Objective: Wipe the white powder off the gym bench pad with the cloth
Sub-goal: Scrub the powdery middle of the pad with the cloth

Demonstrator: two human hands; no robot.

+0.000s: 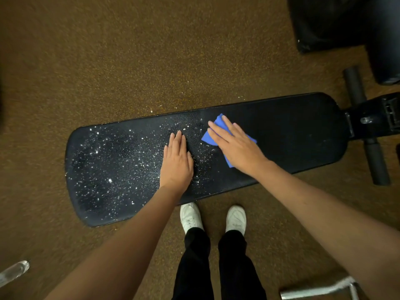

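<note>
1. Black textured vinyl covers the bench pad [292, 135], which lies lengthwise across the view on a brown speckled floor [108, 61].
2. White powder [112, 161] dots the left half of the pad thickly; the right half looks mostly dark and clean, with only a few faint specks.
3. A little powder also lies on the floor just beyond the pad's far edge.
4. The blue cloth [208, 138] lies flat on the pad near its middle, at the border between the dusty and the clean part.
5. The right hand [234, 146] presses down on the cloth with straight, slightly spread fingers, covering most of it.
6. The left hand [176, 161] rests flat on the powdered part just left of the cloth, fingers straight and close together, holding nothing.
7. White shoes [191, 215] and black trousers [194, 263] show below the pad's near edge.
8. The bench frame [368, 120] with dark foam rollers [377, 163] joins the pad's right end.
</note>
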